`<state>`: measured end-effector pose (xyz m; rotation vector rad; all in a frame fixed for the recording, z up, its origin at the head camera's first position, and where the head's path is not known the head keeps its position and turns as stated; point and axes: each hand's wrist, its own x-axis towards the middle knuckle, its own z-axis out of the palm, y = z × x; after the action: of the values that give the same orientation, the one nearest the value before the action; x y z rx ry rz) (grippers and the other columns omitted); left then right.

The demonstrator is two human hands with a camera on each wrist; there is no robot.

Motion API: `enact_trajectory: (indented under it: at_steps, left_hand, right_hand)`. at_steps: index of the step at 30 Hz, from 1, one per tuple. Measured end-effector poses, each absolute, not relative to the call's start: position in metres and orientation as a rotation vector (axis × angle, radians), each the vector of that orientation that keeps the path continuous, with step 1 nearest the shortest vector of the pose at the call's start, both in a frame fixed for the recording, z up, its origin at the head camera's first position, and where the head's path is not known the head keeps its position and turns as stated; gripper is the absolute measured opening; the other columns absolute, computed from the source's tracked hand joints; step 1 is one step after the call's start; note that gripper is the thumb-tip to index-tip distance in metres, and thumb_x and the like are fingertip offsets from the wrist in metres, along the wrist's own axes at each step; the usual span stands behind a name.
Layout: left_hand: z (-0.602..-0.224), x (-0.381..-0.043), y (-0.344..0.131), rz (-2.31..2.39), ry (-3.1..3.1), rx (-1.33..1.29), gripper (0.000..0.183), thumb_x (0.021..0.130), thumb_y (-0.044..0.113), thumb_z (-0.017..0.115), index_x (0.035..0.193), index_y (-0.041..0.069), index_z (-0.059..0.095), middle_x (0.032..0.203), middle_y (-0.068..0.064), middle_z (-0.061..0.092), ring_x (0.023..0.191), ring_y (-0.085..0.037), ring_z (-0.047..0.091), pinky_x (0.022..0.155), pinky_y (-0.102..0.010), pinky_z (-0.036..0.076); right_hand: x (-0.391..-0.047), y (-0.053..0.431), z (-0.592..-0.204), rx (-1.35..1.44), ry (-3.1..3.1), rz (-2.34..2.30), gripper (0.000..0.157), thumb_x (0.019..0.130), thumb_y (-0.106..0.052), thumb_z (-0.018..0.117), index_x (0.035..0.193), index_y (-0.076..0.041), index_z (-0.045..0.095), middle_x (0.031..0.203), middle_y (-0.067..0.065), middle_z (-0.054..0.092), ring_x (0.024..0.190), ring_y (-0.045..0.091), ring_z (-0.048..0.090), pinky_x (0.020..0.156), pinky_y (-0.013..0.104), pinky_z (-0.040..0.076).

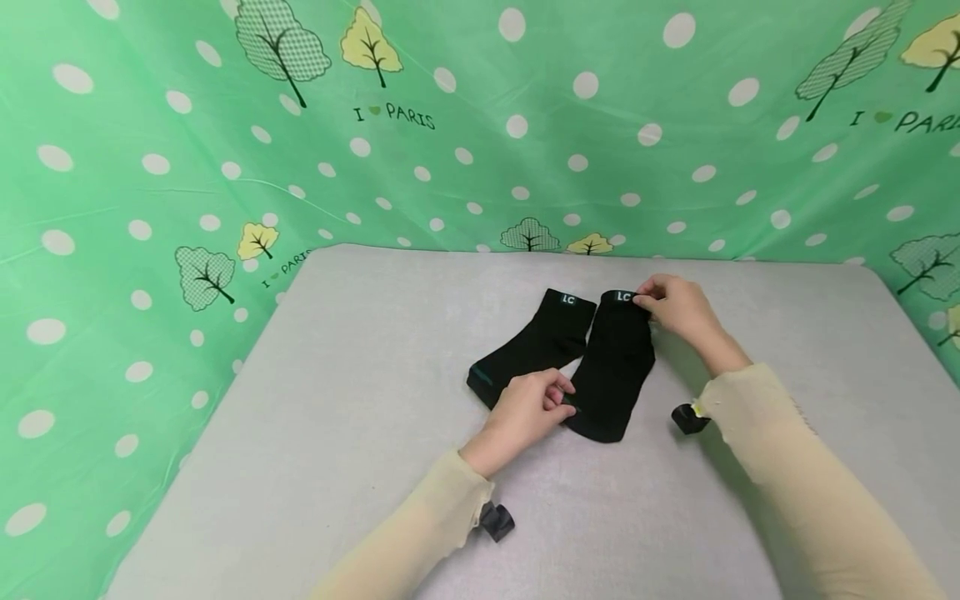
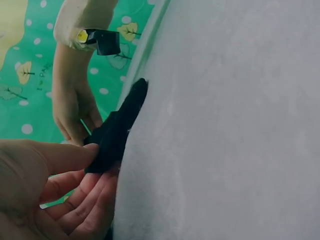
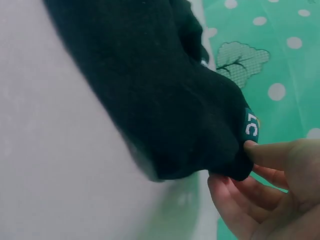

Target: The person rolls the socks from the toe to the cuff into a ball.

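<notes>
The left hand pinches one black sock by its edge near the toe, and the sock stretches across the desk to the right hand, which pinches its cuff. The fabric looks light, soft and limp, hardly fragile, so cuff and toe seem good holds; a second sock lies just beyond the left hand.

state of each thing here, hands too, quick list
sock on the right: held at cuff and toe end
sock on the left: lying on the table, not folded
left hand: pinching the right sock's toe end
right hand: pinching its cuff
</notes>
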<state>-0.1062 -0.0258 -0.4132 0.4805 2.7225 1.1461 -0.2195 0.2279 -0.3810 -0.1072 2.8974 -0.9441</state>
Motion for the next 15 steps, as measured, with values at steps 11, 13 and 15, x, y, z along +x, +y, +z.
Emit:
enact_trajectory:
  at_steps: [11,13,15]
  left_hand:
    - [-0.404,-0.104,-0.038,1.294,2.587,0.468,0.015,0.086,0.011,0.077,0.099,0.013,0.07,0.081,0.006,0.058,0.067,0.002,0.056,0.065,-0.013,0.047]
    - [-0.403,-0.104,-0.042,1.303,2.57,0.46,0.015,0.086,0.011,0.077,0.1,0.014,0.07,0.082,0.006,0.059,0.068,0.001,0.056,0.065,-0.013,0.048]
    - [-0.402,-0.104,-0.046,1.309,2.556,0.457,0.016,0.087,0.011,0.077,0.101,0.014,0.071,0.082,0.005,0.06,0.068,0.001,0.057,0.065,-0.013,0.048]
  right_hand:
    - [-0.219,0.244,-0.367,-0.004,2.568,-1.329,0.037,0.103,-0.023,0.053,0.125,0.007,0.051,0.095,0.01,0.069,0.07,0.001,0.063,0.075,0.028,0.061]
    - [-0.219,0.247,-0.363,0.021,2.472,-1.421,0.037,0.103,-0.021,0.053,0.127,0.008,0.049,0.087,-0.006,0.064,0.07,-0.001,0.062,0.075,0.025,0.06]
    - [-0.218,0.25,-0.359,0.037,2.391,-1.482,0.036,0.104,-0.021,0.052,0.127,0.006,0.048,0.083,-0.014,0.06,0.072,-0.001,0.062,0.076,0.023,0.059]
